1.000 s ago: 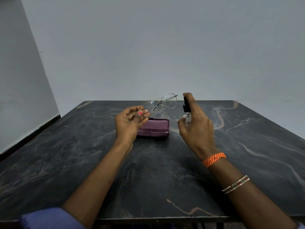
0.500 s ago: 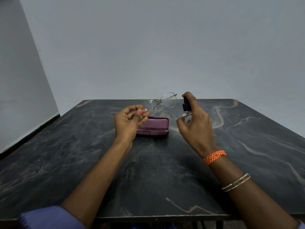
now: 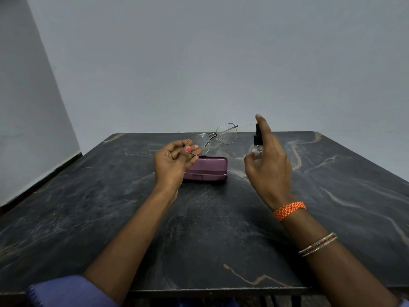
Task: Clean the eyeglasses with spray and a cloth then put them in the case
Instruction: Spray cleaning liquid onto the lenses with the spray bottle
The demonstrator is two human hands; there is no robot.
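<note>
My left hand [image 3: 174, 162] pinches the near lens rim of thin metal-framed eyeglasses [image 3: 213, 138], holding them in the air above the table. My right hand [image 3: 267, 167] grips a small clear spray bottle [image 3: 257, 144] with a black nozzle, index finger raised over the top, nozzle facing the lenses. A closed purple glasses case [image 3: 208, 169] lies on the table just behind my left hand, partly hidden by it. No cloth is in view.
A dark marble-patterned table [image 3: 210, 229] fills the lower view, its front edge close to me. Grey walls rise behind and to the left. Orange and beaded bracelets circle my right wrist [image 3: 290, 210].
Both hands have risen slightly, and my right index finger has lifted higher over the nozzle. The case has not moved.
</note>
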